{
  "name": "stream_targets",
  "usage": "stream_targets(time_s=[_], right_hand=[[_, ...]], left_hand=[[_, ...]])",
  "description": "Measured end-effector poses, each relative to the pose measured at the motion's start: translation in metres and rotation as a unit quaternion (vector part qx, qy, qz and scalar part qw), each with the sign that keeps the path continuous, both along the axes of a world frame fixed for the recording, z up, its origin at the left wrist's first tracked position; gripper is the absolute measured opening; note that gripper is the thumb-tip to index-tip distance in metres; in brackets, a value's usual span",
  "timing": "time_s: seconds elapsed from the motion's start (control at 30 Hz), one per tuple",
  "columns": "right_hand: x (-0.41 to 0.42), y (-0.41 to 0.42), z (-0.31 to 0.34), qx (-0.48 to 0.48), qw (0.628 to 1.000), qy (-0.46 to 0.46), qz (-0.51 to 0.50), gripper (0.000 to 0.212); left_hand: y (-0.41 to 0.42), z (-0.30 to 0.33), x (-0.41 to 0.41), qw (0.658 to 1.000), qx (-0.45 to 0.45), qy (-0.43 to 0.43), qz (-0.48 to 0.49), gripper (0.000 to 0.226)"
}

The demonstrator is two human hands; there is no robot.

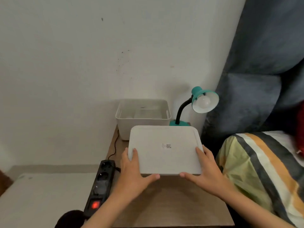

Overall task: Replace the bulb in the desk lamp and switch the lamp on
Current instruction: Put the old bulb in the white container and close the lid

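Lid (165, 149) off the storage box is gripped by both hands above a small wooden table (172, 199), the left hand (134, 170) clamped on its near left corner and the right hand (208, 170) clamped on its near right corner, thumbs along the front edge and fingers wrapped onto the top. It's a flat white lid with rounded corners and a tiny printed code square in the middle (too blurry to read). Right behind it sits the open white box (143, 118), pushed up against the wall, and a couple of pale rounded shapes can be made out inside, though what they are can't really be told. The desk lamp (195, 106) is parked at the back right corner of the table, just beside the box: teal base, black bendy neck, teal shade tilted toward the camera. A white bulb (204, 101) is seated in the shade and it doesn't look lit. A black power strip (100, 185) is laid along the left edge of the table with its red switch glowing, and a black cord runs from it back toward the box. A striped pillow (261, 170) and a blue-grey padded headboard (256, 89) are seen on the right.
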State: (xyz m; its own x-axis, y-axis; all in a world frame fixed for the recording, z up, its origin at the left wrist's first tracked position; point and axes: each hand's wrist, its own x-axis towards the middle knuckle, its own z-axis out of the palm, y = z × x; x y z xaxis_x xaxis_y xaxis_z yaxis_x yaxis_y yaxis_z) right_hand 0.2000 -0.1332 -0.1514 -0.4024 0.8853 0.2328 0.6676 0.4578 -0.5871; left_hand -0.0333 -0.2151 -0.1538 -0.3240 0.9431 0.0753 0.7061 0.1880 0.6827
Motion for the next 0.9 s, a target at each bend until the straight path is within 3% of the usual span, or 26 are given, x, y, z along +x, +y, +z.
stream_targets(time_s=[0.23,0.6,0.7,0.9], right_hand=[[0.04,-0.044,-0.066,-0.098,0.992,-0.075,-0.035,0.127],[0.032,-0.044,-0.09,-0.147,0.982,-0.107,-0.055,0.107],[0.008,-0.028,-0.082,-0.101,0.991,-0.068,-0.053,0.093],[-0.067,0.019,-0.058,-0.056,0.997,0.042,-0.02,0.066]], left_hand=[[-0.044,-0.058,0.035,0.994,-0.102,-0.024,-0.01,0.12],[-0.039,-0.078,0.039,0.986,-0.164,0.039,-0.001,0.107],[-0.023,-0.063,0.027,0.993,-0.115,0.022,0.03,0.104],[0.039,-0.018,-0.014,0.995,0.067,-0.011,0.071,0.073]])
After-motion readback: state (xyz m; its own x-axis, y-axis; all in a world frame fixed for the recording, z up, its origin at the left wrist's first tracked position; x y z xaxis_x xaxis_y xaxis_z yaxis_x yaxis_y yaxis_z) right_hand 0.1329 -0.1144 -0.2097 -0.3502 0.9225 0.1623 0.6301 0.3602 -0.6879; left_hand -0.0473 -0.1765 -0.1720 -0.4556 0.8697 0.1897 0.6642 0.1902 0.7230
